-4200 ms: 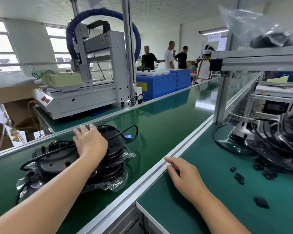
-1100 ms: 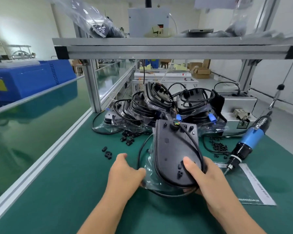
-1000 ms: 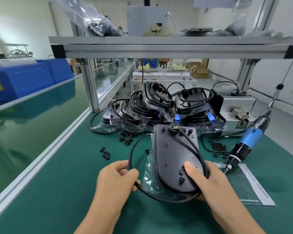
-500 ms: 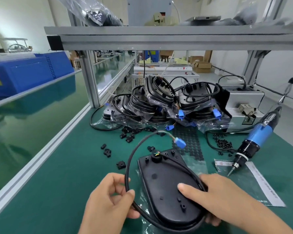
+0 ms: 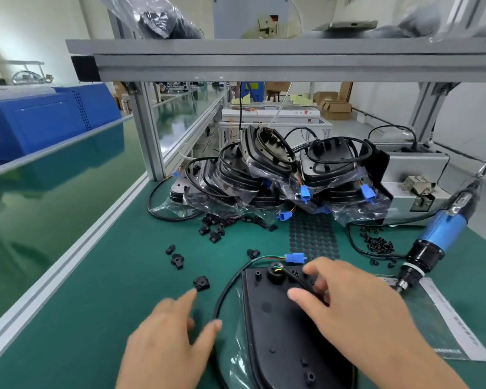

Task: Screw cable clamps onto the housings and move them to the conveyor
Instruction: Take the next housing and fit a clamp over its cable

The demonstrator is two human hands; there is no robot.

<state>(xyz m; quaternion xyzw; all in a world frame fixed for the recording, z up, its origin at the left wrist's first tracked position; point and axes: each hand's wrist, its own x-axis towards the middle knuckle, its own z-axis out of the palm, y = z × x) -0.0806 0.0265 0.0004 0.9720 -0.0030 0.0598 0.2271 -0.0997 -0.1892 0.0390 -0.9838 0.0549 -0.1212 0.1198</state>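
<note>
Behind the right hand (image 5: 357, 301), plastic bags (image 5: 267, 175) hold stacked housings (image 5: 328, 161)

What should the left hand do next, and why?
Probably pinch the small black plastic cable clamp just beyond its forefinger: the left hand is open and reaching there, while the right hand steadies the flat black plastic housing, which shows no clamp yet.

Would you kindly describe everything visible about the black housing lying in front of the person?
The black housing lies flat on the green mat, partly over a clear plastic bag. It looks like matte moulded plastic, squared at the far end, rounded near, with small screw bosses. A black cable leaves its round grommet, ending in a blue connector. The right hand rests on it; the left hand hovers beside.
</note>
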